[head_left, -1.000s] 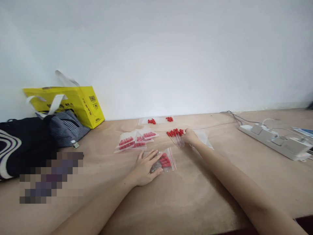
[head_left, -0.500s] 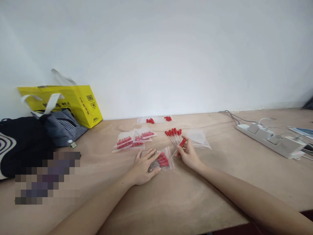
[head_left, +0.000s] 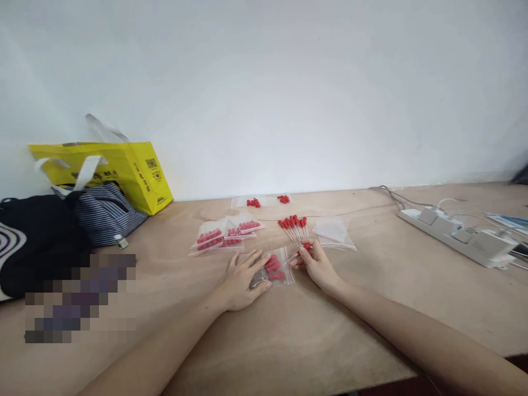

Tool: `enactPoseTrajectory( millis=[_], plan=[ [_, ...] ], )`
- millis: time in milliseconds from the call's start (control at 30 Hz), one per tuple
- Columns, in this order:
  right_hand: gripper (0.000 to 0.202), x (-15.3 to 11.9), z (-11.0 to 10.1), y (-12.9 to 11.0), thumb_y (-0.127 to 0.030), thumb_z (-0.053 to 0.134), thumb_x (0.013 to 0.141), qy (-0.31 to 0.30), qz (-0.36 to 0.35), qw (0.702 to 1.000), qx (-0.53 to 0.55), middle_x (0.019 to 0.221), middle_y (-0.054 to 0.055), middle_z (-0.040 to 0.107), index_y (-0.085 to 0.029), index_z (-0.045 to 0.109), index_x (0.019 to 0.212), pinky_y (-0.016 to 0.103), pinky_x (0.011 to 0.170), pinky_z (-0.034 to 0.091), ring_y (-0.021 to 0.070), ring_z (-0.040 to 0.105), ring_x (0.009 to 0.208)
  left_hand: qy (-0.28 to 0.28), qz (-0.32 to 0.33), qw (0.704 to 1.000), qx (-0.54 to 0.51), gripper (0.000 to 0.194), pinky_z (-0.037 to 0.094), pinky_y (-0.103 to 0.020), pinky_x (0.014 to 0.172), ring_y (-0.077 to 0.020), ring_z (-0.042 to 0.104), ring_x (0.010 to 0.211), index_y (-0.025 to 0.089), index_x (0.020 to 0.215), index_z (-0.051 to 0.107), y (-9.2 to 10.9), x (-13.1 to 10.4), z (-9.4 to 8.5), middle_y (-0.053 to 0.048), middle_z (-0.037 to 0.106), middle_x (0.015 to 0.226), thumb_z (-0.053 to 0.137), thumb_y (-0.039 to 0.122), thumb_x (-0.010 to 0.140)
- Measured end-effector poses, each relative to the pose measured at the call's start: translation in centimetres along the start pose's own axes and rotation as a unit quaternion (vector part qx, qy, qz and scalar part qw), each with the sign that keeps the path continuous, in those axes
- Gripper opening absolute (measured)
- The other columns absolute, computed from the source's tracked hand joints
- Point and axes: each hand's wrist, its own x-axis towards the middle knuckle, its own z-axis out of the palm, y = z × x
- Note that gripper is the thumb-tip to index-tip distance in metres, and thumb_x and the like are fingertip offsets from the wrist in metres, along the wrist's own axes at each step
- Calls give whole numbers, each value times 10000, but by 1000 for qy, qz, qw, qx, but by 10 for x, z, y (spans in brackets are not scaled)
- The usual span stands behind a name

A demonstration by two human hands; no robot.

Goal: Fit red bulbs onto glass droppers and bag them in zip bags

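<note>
My left hand (head_left: 243,283) lies with spread fingers on a clear zip bag (head_left: 284,278) that holds several red-topped droppers. Just right of the bag's opening, my right hand (head_left: 317,265) pinches a dropper by its red bulb (head_left: 304,248), its clear tube slanting toward the bag. Behind it, several loose droppers (head_left: 293,221) are fanned out with their red tops away from me. Flat clear bags (head_left: 335,232) rest to their right. Filled zip bags with red tops inside (head_left: 210,237) overlap behind my left hand.
Near the wall, two clusters of small red bulbs (head_left: 253,203) sit on a clear bag. A yellow bag (head_left: 142,176), a striped pouch (head_left: 105,214) and a black bag (head_left: 41,242) stand at left. A white power strip (head_left: 457,234) with plugs and cables lies at right.
My right hand has moved slightly down with the dropper, which now tilts lower toward the bag's opening. Red tops inside the bag under my left hand have shifted. My left hand has hardly moved.
</note>
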Motion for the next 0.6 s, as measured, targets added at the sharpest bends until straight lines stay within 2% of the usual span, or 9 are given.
enactPoseTrajectory(
  millis=[200, 333, 500, 600],
  plan=[
    [345, -5, 1, -2, -470, 566, 677, -69, 14, 994, -85, 541, -48, 493, -171, 530, 844, 228, 442, 395, 88, 478, 457, 2, -5, 1000, -4, 588, 70, -506, 1029, -236, 200, 1283, 289, 1330, 216, 1, 0, -1, -57, 270, 1392, 321, 552, 815],
    [312, -5, -1, 3, -378, 592, 681, -100, -14, 988, -121, 622, -27, 533, -175, 540, 912, 225, 466, 403, 87, 479, 498, 4, -4, 1000, -12, 608, 72, -500, 1035, -233, 195, 1285, 277, 1341, 177, 3, 0, -1, -43, 270, 1393, 326, 543, 815],
    [248, -3, -3, 7, -342, 571, 698, -98, -19, 983, -153, 599, -27, 532, -171, 528, 872, 219, 467, 403, 89, 479, 492, -4, -8, 1000, -7, 615, 76, -488, 1041, -232, 195, 1286, 251, 1335, 212, 2, 0, -2, -54, 270, 1392, 317, 556, 811],
    [227, -1, -6, 6, -337, 574, 690, -63, -20, 985, -161, 690, -10, 568, -173, 528, 840, 205, 429, 377, 70, 457, 454, -6, -13, 1000, -1, 623, 77, -488, 1042, -229, 198, 1285, 230, 1326, 243, 1, 1, -1, -73, 259, 1395, 317, 566, 807]
  ],
)
